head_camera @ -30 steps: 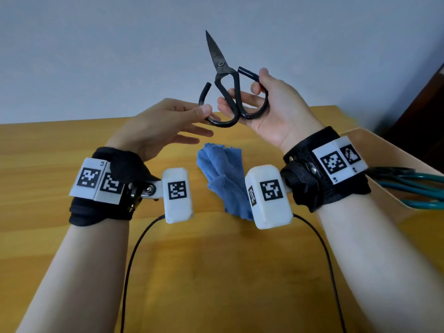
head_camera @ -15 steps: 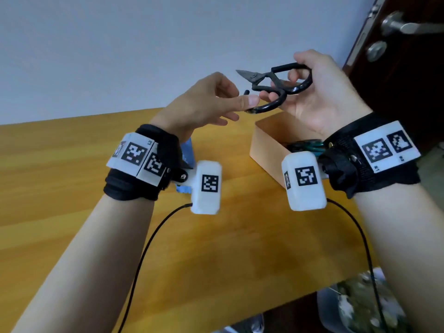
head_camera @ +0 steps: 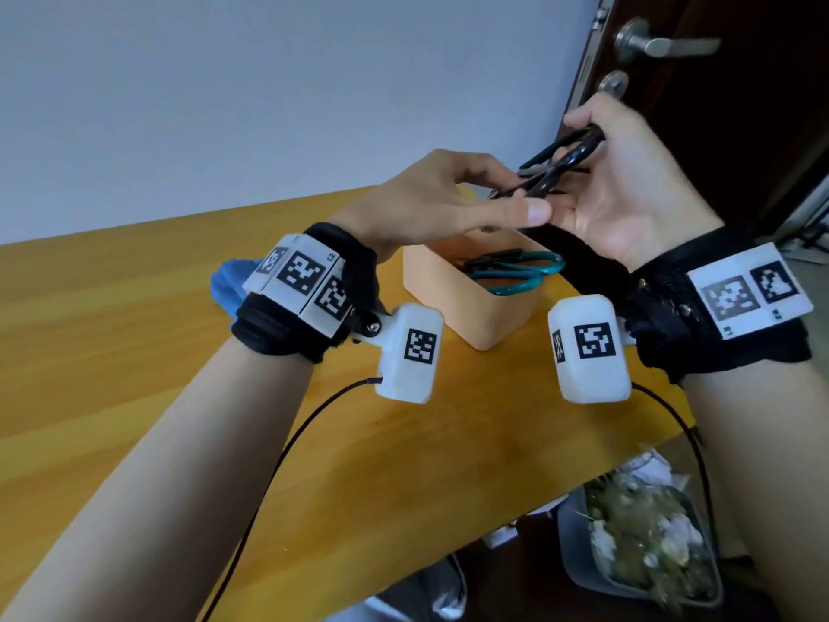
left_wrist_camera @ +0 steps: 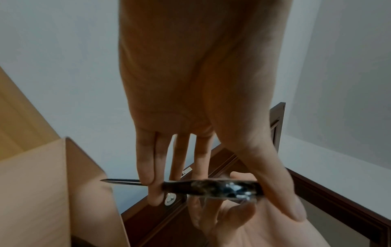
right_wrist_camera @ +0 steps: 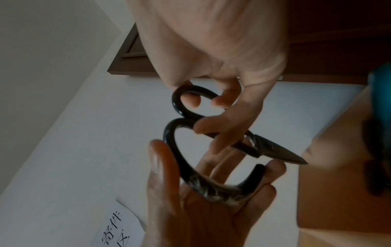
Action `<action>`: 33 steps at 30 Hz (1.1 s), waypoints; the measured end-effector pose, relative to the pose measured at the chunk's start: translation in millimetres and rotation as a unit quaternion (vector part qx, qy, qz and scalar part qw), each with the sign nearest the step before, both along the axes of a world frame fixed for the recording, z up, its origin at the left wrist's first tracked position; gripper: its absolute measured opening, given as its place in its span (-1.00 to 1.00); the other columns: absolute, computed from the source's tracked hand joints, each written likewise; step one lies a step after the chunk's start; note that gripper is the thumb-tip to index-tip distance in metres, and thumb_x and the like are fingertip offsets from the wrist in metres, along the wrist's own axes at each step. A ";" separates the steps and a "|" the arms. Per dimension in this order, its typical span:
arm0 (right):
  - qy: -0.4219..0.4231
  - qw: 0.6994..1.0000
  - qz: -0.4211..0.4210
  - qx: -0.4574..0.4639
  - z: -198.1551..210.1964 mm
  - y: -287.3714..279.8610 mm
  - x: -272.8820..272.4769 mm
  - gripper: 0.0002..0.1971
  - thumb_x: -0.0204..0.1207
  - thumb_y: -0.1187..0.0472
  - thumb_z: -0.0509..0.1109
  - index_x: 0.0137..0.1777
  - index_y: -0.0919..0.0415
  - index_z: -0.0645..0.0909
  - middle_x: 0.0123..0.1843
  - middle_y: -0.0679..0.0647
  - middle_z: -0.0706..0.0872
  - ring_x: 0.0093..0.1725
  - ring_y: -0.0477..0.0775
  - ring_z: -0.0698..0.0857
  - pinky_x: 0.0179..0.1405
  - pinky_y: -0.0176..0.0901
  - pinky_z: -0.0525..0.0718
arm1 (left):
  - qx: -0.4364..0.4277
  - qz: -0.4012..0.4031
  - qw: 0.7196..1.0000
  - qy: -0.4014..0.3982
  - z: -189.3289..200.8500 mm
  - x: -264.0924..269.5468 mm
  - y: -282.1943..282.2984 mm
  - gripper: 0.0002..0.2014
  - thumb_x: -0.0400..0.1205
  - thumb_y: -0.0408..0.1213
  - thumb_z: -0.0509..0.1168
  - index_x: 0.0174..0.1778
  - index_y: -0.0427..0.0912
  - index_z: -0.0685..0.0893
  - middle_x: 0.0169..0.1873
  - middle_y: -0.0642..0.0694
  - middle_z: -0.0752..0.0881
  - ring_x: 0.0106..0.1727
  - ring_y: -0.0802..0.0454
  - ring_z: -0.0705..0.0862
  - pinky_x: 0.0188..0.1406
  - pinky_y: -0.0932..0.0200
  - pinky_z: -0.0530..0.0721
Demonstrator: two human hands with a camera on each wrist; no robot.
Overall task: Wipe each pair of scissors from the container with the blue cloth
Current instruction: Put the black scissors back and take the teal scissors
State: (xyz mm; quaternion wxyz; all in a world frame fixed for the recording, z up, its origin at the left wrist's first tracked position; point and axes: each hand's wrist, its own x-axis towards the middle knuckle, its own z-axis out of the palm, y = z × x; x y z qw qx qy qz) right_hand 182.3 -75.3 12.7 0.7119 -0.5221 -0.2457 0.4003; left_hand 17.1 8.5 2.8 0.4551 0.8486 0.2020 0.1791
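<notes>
Both hands hold the black scissors in the air above the tan container. My right hand grips the upper handle loop with curled fingers. My left hand takes the lower loop between thumb and fingers. The blades are closed, and their tip points left over the container wall. Teal scissors lie inside the container. The blue cloth lies on the table, mostly hidden behind my left wrist.
The wooden table ends just right of the container. Below that edge stands a bin of rubbish. A dark door with a metal handle is at the far right. Camera cables hang from both wrists.
Both hands carried the black scissors to the right, away from the cloth and over the container. The scissors turned from blade-up to lying flat with the tip pointing left.
</notes>
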 end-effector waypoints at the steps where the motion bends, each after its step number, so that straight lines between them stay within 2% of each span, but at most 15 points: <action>1: 0.009 1.000 0.008 -0.004 -3.9 -0.4 -0.5 -0.85 0.56 0.15 0.31 -0.06 0.17 0.39 -0.22 0.08 0.47 -0.13 0.17 0.73 -0.27 0.01 0.80 | 0.010 0.006 1.000 0.017 -0.6 1.6 1.2 -0.63 0.54 0.16 0.51 0.15 0.04 0.80 0.20 0.15 0.76 0.22 0.15 0.73 0.34 0.11 0.66; 3: 0.015 0.999 0.021 -0.024 -12.3 -2.4 -2.5 -0.85 0.60 0.17 0.27 -0.13 0.17 0.36 -0.34 0.05 0.48 -0.37 0.05 0.70 -0.42 -0.14 0.72 | 0.021 0.015 0.999 0.048 -3.6 6.5 3.5 -0.63 0.51 0.19 0.52 0.09 0.03 0.79 0.13 0.14 0.77 0.14 0.22 0.72 0.14 0.29 0.65; 4: 0.012 0.999 0.028 -0.035 -17.3 -2.4 -2.5 -0.84 0.61 0.16 0.27 -0.13 0.17 0.36 -0.35 0.04 0.49 -0.42 0.03 0.68 -0.44 -0.15 0.71 | 0.024 0.021 0.998 0.061 -6.1 9.4 4.4 -0.63 0.50 0.18 0.53 0.06 0.02 0.79 0.06 0.13 0.78 0.05 0.26 0.72 -0.01 0.38 0.62; 6: -0.011 0.997 0.043 -0.063 -26.0 -1.8 0.0 -0.81 0.64 0.08 0.29 -0.10 0.17 0.43 -0.30 0.04 0.56 -0.43 0.03 0.71 -0.43 -0.14 0.72 | 0.034 0.036 0.995 0.082 -14.3 15.2 5.1 -0.66 0.51 0.16 0.53 0.02 0.00 0.77 -0.11 0.17 0.74 -0.12 0.32 0.68 -0.23 0.43 0.52; 8: -0.062 0.990 0.060 -0.113 -30.9 -1.9 5.6 -0.67 0.68 -0.07 0.25 -0.02 0.22 0.60 -0.19 0.09 0.74 -0.37 0.06 0.77 -0.35 -0.12 0.74 | 0.032 0.045 0.995 0.085 -25.9 20.4 5.7 -0.70 0.52 0.12 0.53 -0.07 -0.02 0.74 -0.21 0.20 0.69 -0.22 0.35 0.62 -0.31 0.45 0.45; 10: -0.125 0.977 0.071 -0.155 -32.7 -4.7 11.3 -0.52 0.71 -0.09 0.13 0.07 0.27 0.76 -0.07 0.13 0.85 -0.25 0.05 0.82 -0.21 -0.15 0.72 | 0.018 0.050 0.996 0.070 -37.1 23.9 7.7 -0.71 0.52 0.07 0.55 -0.12 -0.08 0.71 -0.23 0.15 0.67 -0.29 0.36 0.59 -0.36 0.53 0.43; 13: -0.174 0.969 0.061 -0.162 -34.2 -7.5 17.3 -0.57 0.65 0.11 0.11 0.12 0.25 0.81 0.01 0.14 0.88 0.04 0.14 0.82 -0.20 -0.21 0.64 | 0.013 0.068 0.996 0.050 -44.4 26.2 11.7 -0.66 0.54 0.05 0.54 -0.06 -0.18 0.76 -0.12 0.04 0.72 -0.12 0.23 0.64 -0.24 0.47 0.50; 16: -0.272 0.942 0.037 -0.195 -36.2 -6.9 18.6 -0.69 0.56 0.21 0.24 0.04 0.13 0.84 -0.03 0.02 0.89 0.08 0.03 0.77 -0.17 -0.22 0.54 | 0.009 0.079 0.996 0.037 -46.5 29.1 12.2 -0.61 0.55 0.07 0.52 -0.04 -0.25 0.78 -0.12 0.01 0.73 -0.10 0.19 0.63 -0.31 0.54 0.48; 18: -0.351 0.910 0.055 -0.213 -38.2 -6.1 18.2 -0.72 0.55 0.33 0.30 0.09 0.10 0.81 0.01 -0.01 0.86 0.05 -0.05 0.75 -0.17 -0.28 0.54 | 0.007 0.092 0.995 0.024 -48.0 32.2 11.3 -0.58 0.52 0.10 0.53 -0.07 -0.24 0.78 -0.16 0.00 0.72 -0.14 0.18 0.62 -0.27 0.43 0.52; 20: -0.431 0.866 0.092 -0.235 -40.0 -4.7 15.6 -0.70 0.52 0.41 0.36 0.14 0.10 0.76 0.03 0.02 0.81 0.07 -0.05 0.73 -0.10 -0.28 0.59 | 0.014 0.111 0.994 0.006 -49.2 34.6 11.9 -0.56 0.47 0.15 0.53 -0.10 -0.21 0.78 -0.20 -0.02 0.71 -0.18 0.16 0.61 -0.21 0.27 0.52; 24: -0.569 0.763 0.122 -0.281 -36.0 3.9 6.5 -0.76 0.48 0.16 0.51 0.13 0.18 0.72 0.01 0.06 0.77 0.05 0.04 0.74 0.00 -0.08 0.69 | -0.009 0.130 0.991 -0.003 -46.6 35.9 12.9 -0.64 0.53 0.08 0.52 -0.12 -0.21 0.79 -0.28 0.02 0.70 -0.24 0.16 0.62 -0.21 0.19 0.56; 27: -0.632 0.688 0.161 -0.318 -34.0 10.8 -1.8 -0.76 0.51 0.08 0.50 0.07 0.21 0.74 -0.08 0.06 0.76 -0.08 0.04 0.69 -0.29 -0.18 0.57 | -0.031 0.128 0.991 -0.008 -46.5 33.4 13.6 -0.70 0.57 0.07 0.49 -0.20 -0.12 0.75 -0.31 0.07 0.67 -0.25 0.16 0.61 -0.18 0.20 0.57; 29: -0.666 0.638 0.177 -0.344 -35.9 15.2 -6.1 -0.73 0.54 0.06 0.46 0.13 0.22 0.71 0.00 0.10 0.76 -0.07 0.07 0.66 -0.38 -0.19 0.49 | -0.037 0.133 0.990 -0.021 -48.2 32.5 15.1 -0.70 0.58 0.08 0.48 -0.23 -0.09 0.74 -0.33 0.09 0.67 -0.25 0.16 0.62 -0.16 0.18 0.58; 31: -0.682 0.604 0.183 -0.371 -38.0 19.0 -9.8 -0.71 0.60 0.09 0.42 0.23 0.23 0.63 0.00 0.10 0.68 -0.07 0.09 0.61 -0.39 -0.17 0.46 | -0.037 0.142 0.989 -0.030 -49.2 32.7 15.5 -0.71 0.58 0.09 0.48 -0.24 -0.07 0.73 -0.40 0.15 0.65 -0.30 0.19 0.61 -0.18 0.18 0.59; 33: -0.686 0.582 0.184 -0.395 -40.1 22.8 -12.7 -0.71 0.62 0.18 0.38 0.30 0.23 0.58 -0.04 0.10 0.61 -0.06 0.11 0.61 -0.25 -0.14 0.55 | -0.036 0.142 0.989 -0.034 -50.4 33.9 15.8 -0.71 0.58 0.08 0.47 -0.24 -0.08 0.73 -0.44 0.16 0.64 -0.34 0.21 0.61 -0.21 0.19 0.60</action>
